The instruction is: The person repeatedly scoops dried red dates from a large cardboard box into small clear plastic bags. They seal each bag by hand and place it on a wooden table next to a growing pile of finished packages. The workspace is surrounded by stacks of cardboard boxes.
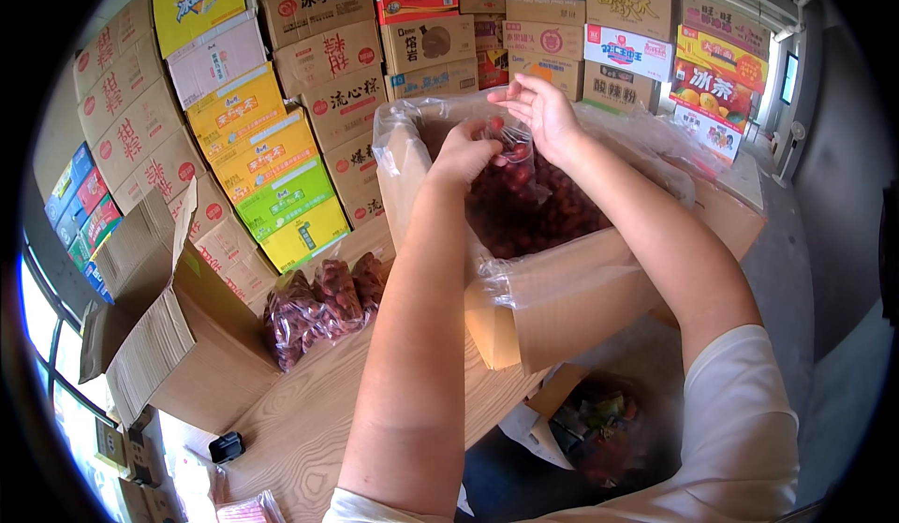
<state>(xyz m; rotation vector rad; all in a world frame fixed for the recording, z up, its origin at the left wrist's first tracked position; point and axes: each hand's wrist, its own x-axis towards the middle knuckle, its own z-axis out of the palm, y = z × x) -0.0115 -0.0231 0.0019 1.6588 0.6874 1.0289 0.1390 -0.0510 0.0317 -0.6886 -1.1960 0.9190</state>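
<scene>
Over a large carton [599, 317] lined with clear plastic [398, 153], the left hand [466, 153] pinched a clear bag [517, 172] with small red fruits in it. The right hand [543, 116] was raised just beside the bag, its fingers loosely parted; whether they touched it could not be told. More dark red fruits [534, 219] lay below. On the worktop [318, 401], filled bags [318, 306] stood near an open carton [211, 359].

On the table [309, 420] — open carton [220, 336] at left, filled bags [323, 303] just right of it. Farther right — a lined carton [599, 303], fruit [552, 219] inside. Behind these stand stacked cartons [330, 102].
</scene>
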